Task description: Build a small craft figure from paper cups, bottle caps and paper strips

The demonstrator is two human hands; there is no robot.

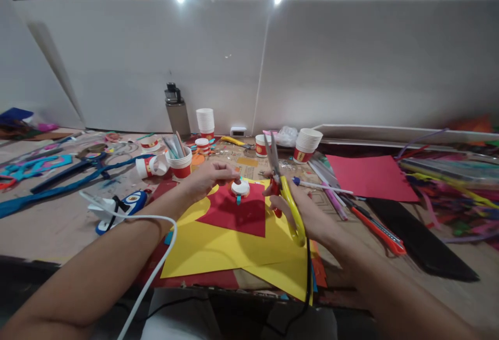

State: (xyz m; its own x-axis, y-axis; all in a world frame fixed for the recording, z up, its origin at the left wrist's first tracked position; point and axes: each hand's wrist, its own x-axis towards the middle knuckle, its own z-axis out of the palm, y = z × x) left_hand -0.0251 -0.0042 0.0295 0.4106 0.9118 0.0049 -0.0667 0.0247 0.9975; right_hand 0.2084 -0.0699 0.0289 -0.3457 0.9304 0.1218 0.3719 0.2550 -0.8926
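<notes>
My left hand [212, 176] is over the upper part of a red paper sheet [249, 220], its thumb and fingers pinched together. Right by those fingertips is a small white round piece [240, 188] with a teal tab [238, 200] hanging at its front; whether the fingers grip it or something small beside it, I cannot tell. My right hand [290, 202] has its fingers through the yellow and red handles of a pair of scissors [274, 160], blades pointing up and away. Yellow paper sheets [218, 257] lie under the red one.
Paper cups [181, 163] with straws, a tipped cup [146, 167] and cup stacks [307, 145] stand farther back. At right lie a red-handled cutter [378, 225], a black slab [421, 241] and red paper [370, 176]. A white cable [171, 231] crosses my left forearm.
</notes>
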